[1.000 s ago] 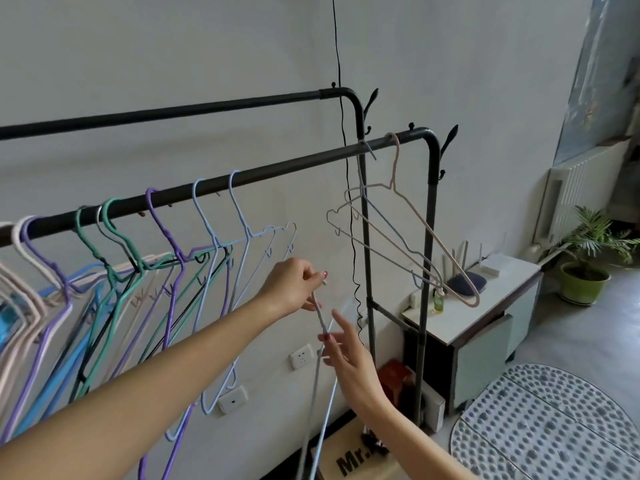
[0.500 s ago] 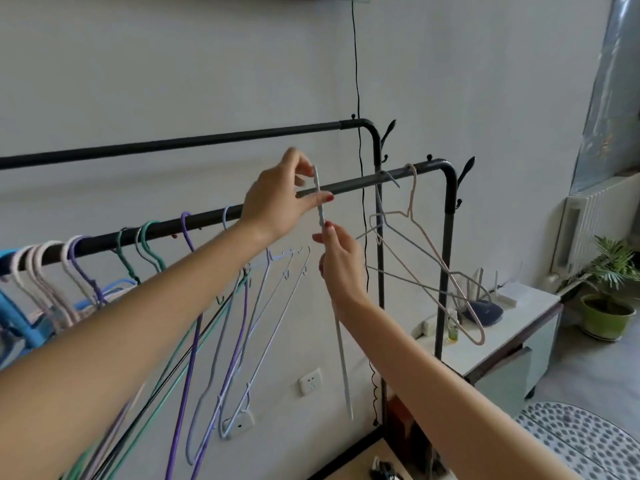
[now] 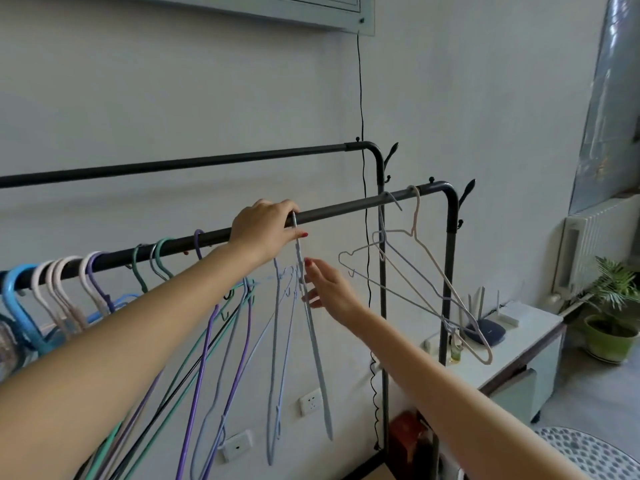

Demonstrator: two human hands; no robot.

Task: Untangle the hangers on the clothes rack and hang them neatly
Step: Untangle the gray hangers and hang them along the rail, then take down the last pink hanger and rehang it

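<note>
The left hand (image 3: 265,230) is gripping the hook of a pale blue wire hanger (image 3: 313,336) at the front rail (image 3: 346,208). The right hand (image 3: 327,287) is hovering beside the hanger's neck, fingers (image 3: 308,263) relaxed and holding nothing.

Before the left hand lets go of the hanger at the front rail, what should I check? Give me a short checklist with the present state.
1. Left hand holds the grey-blue hanger at the front rail: ok.
2. Hook fully over the rail: cannot tell, the grip hides it.
3. Right hand open beside the hanger: ok.
4. Free gap toward the two hangers at the rail's right end: ok.
5. Purple and green hangers to the left untangled: not ok.
</note>
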